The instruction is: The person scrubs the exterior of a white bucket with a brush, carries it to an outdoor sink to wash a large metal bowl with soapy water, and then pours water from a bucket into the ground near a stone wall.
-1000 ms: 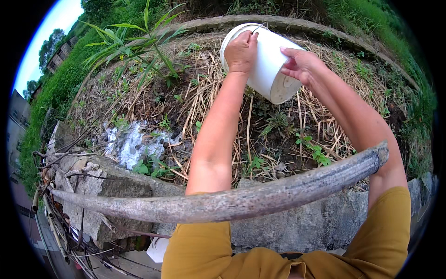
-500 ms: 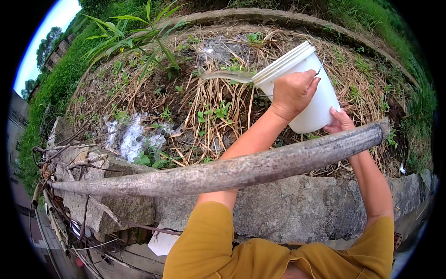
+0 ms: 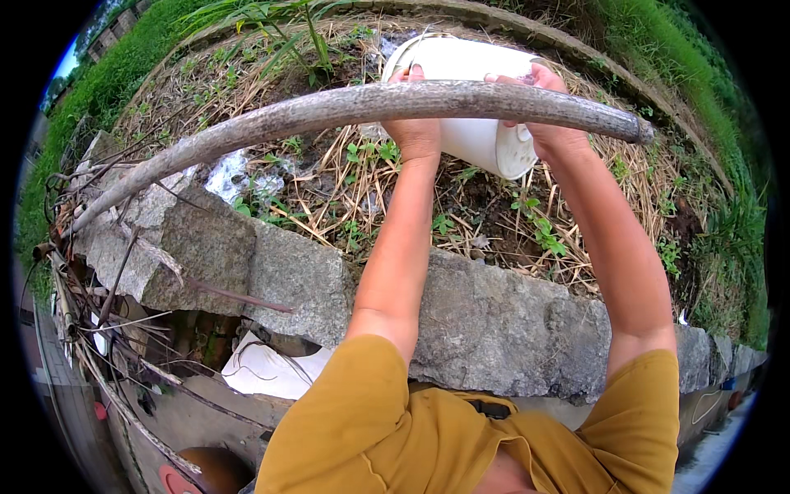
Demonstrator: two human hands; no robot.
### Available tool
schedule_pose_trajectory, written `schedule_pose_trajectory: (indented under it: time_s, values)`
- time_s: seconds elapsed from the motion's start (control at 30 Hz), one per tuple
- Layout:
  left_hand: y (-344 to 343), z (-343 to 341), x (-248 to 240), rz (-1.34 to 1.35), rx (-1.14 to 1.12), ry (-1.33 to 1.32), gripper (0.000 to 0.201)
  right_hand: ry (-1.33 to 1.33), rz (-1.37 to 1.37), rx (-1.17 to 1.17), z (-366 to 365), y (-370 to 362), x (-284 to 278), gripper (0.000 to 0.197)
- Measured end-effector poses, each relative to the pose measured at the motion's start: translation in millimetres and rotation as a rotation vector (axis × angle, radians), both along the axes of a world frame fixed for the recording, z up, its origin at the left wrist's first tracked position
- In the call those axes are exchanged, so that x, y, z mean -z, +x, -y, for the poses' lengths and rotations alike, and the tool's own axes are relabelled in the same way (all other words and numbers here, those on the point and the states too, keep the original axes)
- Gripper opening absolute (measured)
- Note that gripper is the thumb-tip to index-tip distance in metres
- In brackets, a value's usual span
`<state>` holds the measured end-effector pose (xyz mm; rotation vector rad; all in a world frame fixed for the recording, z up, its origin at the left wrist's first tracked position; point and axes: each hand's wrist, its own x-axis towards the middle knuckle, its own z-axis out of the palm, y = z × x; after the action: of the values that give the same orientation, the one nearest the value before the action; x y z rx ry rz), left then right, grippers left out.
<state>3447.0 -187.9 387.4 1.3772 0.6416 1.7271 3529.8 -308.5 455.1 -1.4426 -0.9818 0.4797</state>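
Observation:
A white plastic bucket [image 3: 477, 62] lies tipped on its side in the air above the planted bed, its rim toward the far left and its base toward the near right. My left hand [image 3: 415, 138] is closed on it near the rim. The base end is gripped by my right hand [image 3: 561, 138], with fingers curled around the edge. A thick, weathered wooden pole [image 3: 313, 111] crosses the view in front of both hands, hiding part of the fingers and the bucket's middle. Beside my left hand a small pale, glossy patch [image 3: 374, 130] shows, perhaps water.
Straw, soil and small green plants cover the bed [image 3: 329, 202], with whitish wet-looking patches [image 3: 226, 177] at left. A rough stone wall [image 3: 502, 321] borders its near side. Dry branches [image 3: 123, 346] tangle at left, near a white sheet [image 3: 267, 366]. Leafy stalks [image 3: 313, 37] stand farther back.
The bucket has moved farther away and left and tipped more, its base now showing. Both arms reach farther out. Water pouring from the rim earlier is no longer plainly visible. The pole sits higher in view.

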Motion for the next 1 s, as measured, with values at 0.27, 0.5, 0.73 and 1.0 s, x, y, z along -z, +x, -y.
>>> schedule_pose_trajectory:
  time_s: [0.27, 0.5, 0.73, 1.0]
  values:
    - [24, 121, 3, 0.021, 0.481, -0.138, 0.019, -0.064, 0.005, 0.349, 142, 1, -7, 0.036]
    - [-18, 227, -30, -0.037, 0.519, 0.212, 0.017, 0.138, -0.217, 0.288, 277, 11, 32, 0.037]
    - [-89, 301, -45, -0.206, 0.337, 0.682, 0.023, -0.023, -0.293, -0.072, 321, 10, 63, 0.043]
    - [-220, 371, -48, -0.582, -0.159, 0.883, 0.024, -0.201, -0.282, -0.507, 286, -70, 73, 0.044]
